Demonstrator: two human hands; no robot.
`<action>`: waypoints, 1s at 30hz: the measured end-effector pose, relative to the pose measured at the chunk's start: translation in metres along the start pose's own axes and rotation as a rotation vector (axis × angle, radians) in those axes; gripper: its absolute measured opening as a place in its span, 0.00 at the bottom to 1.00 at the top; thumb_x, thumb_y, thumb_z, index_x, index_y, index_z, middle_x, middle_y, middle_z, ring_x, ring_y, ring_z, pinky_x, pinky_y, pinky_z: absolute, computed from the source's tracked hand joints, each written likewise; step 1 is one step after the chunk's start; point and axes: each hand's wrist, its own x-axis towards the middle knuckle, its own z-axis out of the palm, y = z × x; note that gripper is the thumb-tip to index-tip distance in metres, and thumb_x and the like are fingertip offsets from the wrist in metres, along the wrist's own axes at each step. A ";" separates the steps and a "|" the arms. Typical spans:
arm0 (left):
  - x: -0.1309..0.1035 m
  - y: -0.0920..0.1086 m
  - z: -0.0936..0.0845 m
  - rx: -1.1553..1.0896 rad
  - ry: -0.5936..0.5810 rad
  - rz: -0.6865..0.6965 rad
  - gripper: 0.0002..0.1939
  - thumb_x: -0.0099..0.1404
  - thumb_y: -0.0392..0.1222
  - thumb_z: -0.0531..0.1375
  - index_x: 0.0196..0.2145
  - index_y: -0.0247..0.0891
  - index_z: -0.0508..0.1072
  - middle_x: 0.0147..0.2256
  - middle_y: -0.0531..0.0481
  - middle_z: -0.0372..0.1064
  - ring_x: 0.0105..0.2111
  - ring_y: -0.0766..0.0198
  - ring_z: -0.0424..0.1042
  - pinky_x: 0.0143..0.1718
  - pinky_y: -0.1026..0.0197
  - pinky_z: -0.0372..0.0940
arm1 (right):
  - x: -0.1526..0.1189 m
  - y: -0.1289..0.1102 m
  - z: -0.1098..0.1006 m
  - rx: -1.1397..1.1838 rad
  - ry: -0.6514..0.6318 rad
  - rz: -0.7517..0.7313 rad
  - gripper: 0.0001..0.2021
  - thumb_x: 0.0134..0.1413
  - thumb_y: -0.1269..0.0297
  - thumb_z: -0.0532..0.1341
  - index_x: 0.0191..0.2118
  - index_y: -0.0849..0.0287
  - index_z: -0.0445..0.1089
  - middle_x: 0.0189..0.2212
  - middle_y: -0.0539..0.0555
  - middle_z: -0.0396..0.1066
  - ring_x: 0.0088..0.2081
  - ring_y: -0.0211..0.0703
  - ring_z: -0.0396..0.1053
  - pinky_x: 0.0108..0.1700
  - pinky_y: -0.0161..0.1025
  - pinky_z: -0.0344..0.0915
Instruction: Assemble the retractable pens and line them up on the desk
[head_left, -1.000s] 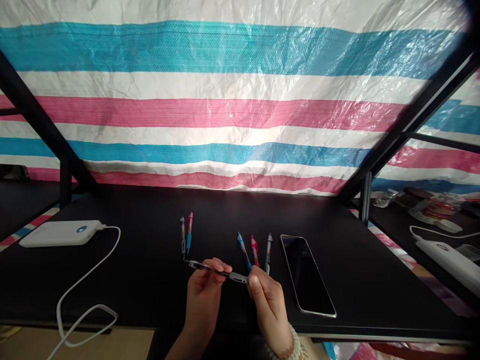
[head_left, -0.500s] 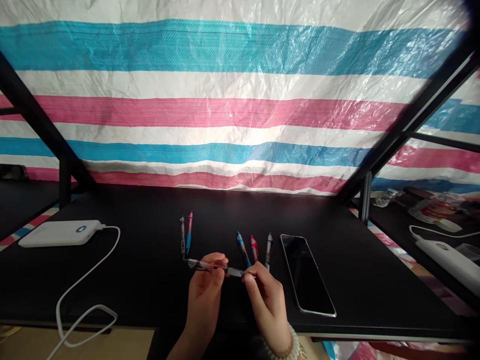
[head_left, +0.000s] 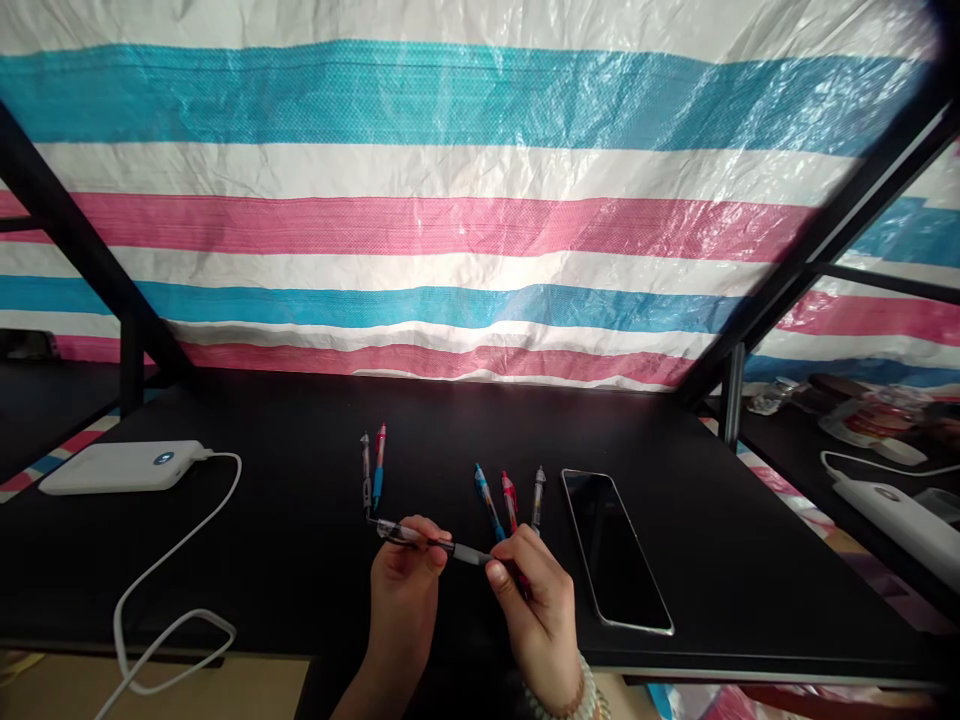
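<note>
A pen (head_left: 466,553) with a clear barrel and grey grip lies crosswise between my hands, above the near part of the desk. My left hand (head_left: 405,590) pinches its clear barrel, while my right hand (head_left: 538,600) closes finger and thumb on the grey end. Beyond the right hand lie a blue pen (head_left: 489,500), a red pen (head_left: 509,498) and a clear grey pen (head_left: 538,498), their near ends partly hidden by the hand. Farther left, a dark pen (head_left: 367,472) rests beside a pen with red and blue parts (head_left: 379,468).
A phone (head_left: 616,552) lies right of my hands on the black desk (head_left: 300,560). At the left sits a white power bank (head_left: 120,468) with a looping white cable (head_left: 169,560). Black frame bars slope at both sides before a striped plastic sheet (head_left: 450,170).
Both hands have shifted slightly, the left one a little to the left. The grey part of the pen between them shows more fully and slants down more to the right.
</note>
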 end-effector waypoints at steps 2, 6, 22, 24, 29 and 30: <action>0.000 0.000 0.000 0.004 -0.004 0.006 0.07 0.51 0.39 0.71 0.27 0.38 0.77 0.28 0.53 0.69 0.30 0.67 0.67 0.34 0.66 0.64 | -0.001 0.001 0.001 -0.025 0.011 -0.004 0.10 0.65 0.64 0.56 0.31 0.58 0.68 0.25 0.49 0.60 0.27 0.40 0.60 0.28 0.37 0.55; 0.000 0.001 0.000 0.005 0.016 0.008 0.08 0.51 0.38 0.72 0.27 0.38 0.76 0.28 0.53 0.69 0.31 0.67 0.68 0.35 0.65 0.64 | -0.001 0.002 0.002 -0.092 0.004 -0.042 0.12 0.65 0.65 0.55 0.30 0.58 0.68 0.23 0.50 0.60 0.28 0.42 0.60 0.31 0.39 0.55; -0.002 0.002 0.001 0.037 -0.025 0.003 0.07 0.52 0.39 0.71 0.26 0.39 0.76 0.28 0.52 0.68 0.32 0.65 0.67 0.37 0.65 0.63 | -0.002 0.004 0.000 -0.069 -0.056 0.027 0.20 0.67 0.60 0.52 0.22 0.58 0.58 0.21 0.49 0.55 0.28 0.42 0.56 0.33 0.39 0.53; -0.002 0.002 0.001 0.041 -0.038 0.009 0.07 0.52 0.39 0.71 0.26 0.39 0.75 0.28 0.53 0.67 0.32 0.65 0.67 0.37 0.65 0.63 | -0.001 0.003 0.000 -0.060 -0.054 0.026 0.19 0.67 0.60 0.52 0.22 0.57 0.59 0.21 0.49 0.56 0.29 0.43 0.56 0.33 0.40 0.53; -0.002 0.001 0.002 0.035 0.039 0.022 0.08 0.56 0.39 0.69 0.34 0.40 0.76 0.31 0.52 0.72 0.36 0.65 0.71 0.43 0.63 0.65 | 0.002 -0.002 0.003 -0.076 -0.068 0.024 0.18 0.67 0.61 0.52 0.24 0.58 0.60 0.23 0.49 0.59 0.30 0.43 0.58 0.36 0.41 0.55; -0.002 0.001 0.003 0.028 0.069 0.005 0.12 0.57 0.39 0.69 0.39 0.42 0.76 0.33 0.52 0.73 0.37 0.65 0.72 0.44 0.63 0.65 | 0.003 -0.003 0.003 -0.088 -0.080 0.012 0.17 0.67 0.61 0.53 0.24 0.58 0.61 0.23 0.50 0.60 0.30 0.42 0.59 0.36 0.41 0.55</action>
